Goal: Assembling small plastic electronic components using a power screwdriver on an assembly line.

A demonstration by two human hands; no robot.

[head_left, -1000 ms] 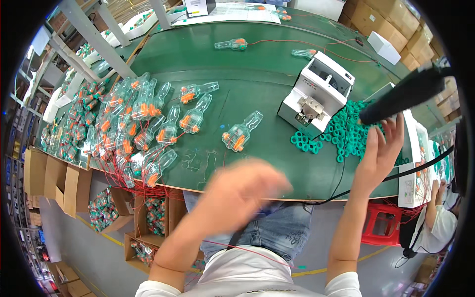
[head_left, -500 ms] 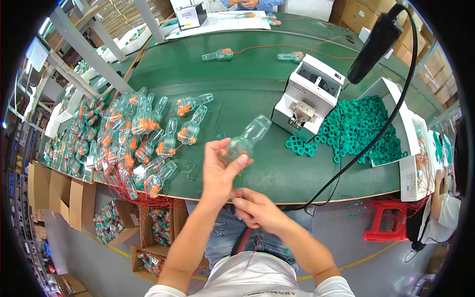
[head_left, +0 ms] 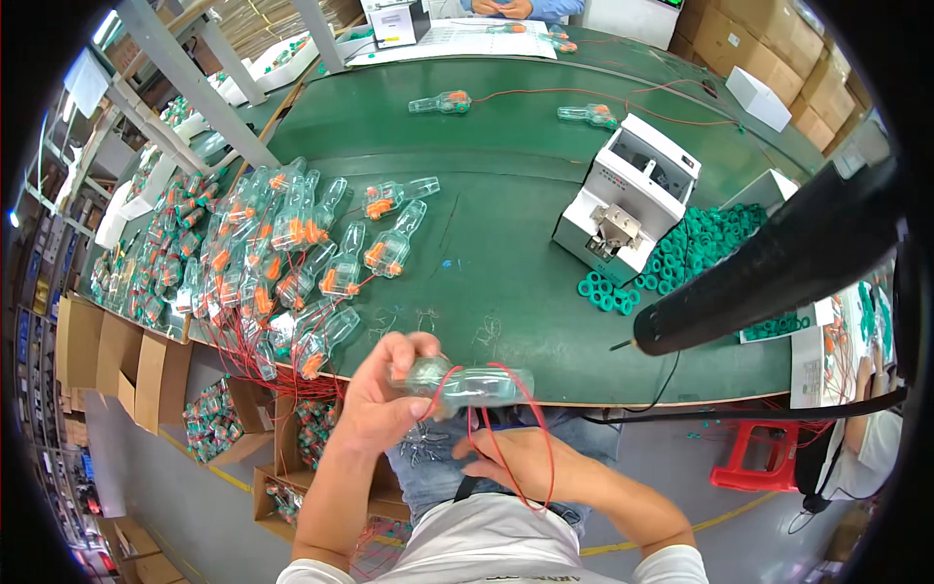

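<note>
My left hand (head_left: 375, 399) is closed around one end of a clear plastic bottle-shaped housing (head_left: 486, 386), which lies nearly level above the table's front edge. Red wire (head_left: 551, 448) crosses the housing in loops and hangs below it, draping over my right hand (head_left: 525, 464). The right fingers are curled just beneath the housing, apparently on the wire; their tips are partly hidden. Nearest to my left hand on the table is a pile of similar clear housings (head_left: 292, 229) with orange parts inside and red wires trailing off the front edge.
A white bench machine (head_left: 632, 200) stands right of centre beside loose green rings (head_left: 715, 238). A black electric screwdriver (head_left: 769, 263) hangs close on the right, partly covering the rings. Two wired housings lie farther back. Cardboard boxes (head_left: 161, 389) and a red stool (head_left: 754, 457) stand below; other people sit nearby.
The housing has come down toward me and turned from tilted upward to nearly level. Red wire now loops across it. My right hand has shifted slightly right and lower; the screwdriver appears much closer.
</note>
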